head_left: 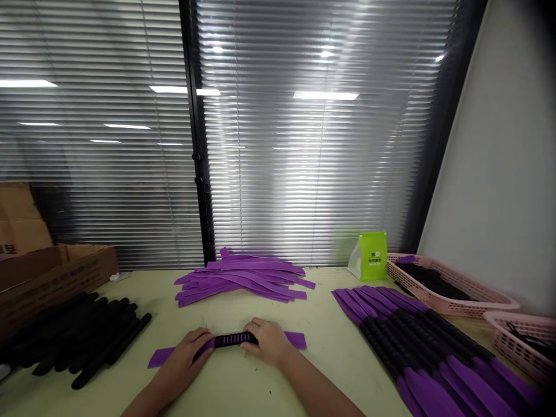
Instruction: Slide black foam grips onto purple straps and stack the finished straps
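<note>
Between my hands lies a purple strap with a black ribbed sleeve point(234, 339) around its middle, purple showing through the slits. My left hand point(186, 356) is closed around the strap at the sleeve's left end. My right hand point(266, 341) grips the black sleeve's right end, thumb and fingers pressed on it. Flat purple ends stick out beyond both hands. Behind them is a loose pile of purple strips point(243, 278). To the right, several purple straps with black sleeves point(417, 336) lie side by side. Plain black tubes point(95, 330) are heaped at the left.
A cardboard box point(82, 266) stands at the left. At the right are a pink basket point(482, 304) with black items and a second pink basket point(516, 347). A green and white bag point(372, 256) stands by the window blinds. The table point(243, 388) is pale yellow.
</note>
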The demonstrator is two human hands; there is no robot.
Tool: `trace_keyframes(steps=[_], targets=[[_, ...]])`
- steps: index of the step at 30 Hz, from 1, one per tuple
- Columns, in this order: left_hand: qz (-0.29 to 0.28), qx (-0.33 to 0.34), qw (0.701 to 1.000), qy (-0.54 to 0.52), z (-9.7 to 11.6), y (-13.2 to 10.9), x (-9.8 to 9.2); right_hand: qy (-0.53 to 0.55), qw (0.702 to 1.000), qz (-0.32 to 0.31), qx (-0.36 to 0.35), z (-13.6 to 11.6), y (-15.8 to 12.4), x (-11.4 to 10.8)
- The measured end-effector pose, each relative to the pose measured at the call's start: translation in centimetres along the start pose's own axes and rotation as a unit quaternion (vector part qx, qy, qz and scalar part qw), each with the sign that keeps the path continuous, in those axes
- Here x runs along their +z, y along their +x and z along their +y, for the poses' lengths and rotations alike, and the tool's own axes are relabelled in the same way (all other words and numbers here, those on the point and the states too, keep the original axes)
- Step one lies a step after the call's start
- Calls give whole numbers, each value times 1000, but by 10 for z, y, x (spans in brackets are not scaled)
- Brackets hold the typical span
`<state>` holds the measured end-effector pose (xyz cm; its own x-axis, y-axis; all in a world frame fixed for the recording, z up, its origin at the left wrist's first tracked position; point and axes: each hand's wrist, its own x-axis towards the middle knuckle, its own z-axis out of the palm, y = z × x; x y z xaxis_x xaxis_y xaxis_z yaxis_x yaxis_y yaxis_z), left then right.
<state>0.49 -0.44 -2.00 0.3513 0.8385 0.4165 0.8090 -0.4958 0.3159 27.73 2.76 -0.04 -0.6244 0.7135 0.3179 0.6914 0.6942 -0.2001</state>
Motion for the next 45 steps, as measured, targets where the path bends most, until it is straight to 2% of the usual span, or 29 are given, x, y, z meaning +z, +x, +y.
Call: trace_keyframes(steps=[16,22,30,37,45], targets=[[-25,16,999,12,-5,4,-1,-22,1000,-14,-2,-3,0,-3],[-40,31,999,12,-14,7,2,-19,999,-44,10,-3,3,-5],[-39,36,998,36,-23,6,8,-40,999,-33,11,-2,4,-1],[-56,53,995,66,-19,6,3,-28,999,-29,18,-3,4,-3],[-49,70,994,69,-18,6,3,-28,999,-26,14,-2,4,-2]])
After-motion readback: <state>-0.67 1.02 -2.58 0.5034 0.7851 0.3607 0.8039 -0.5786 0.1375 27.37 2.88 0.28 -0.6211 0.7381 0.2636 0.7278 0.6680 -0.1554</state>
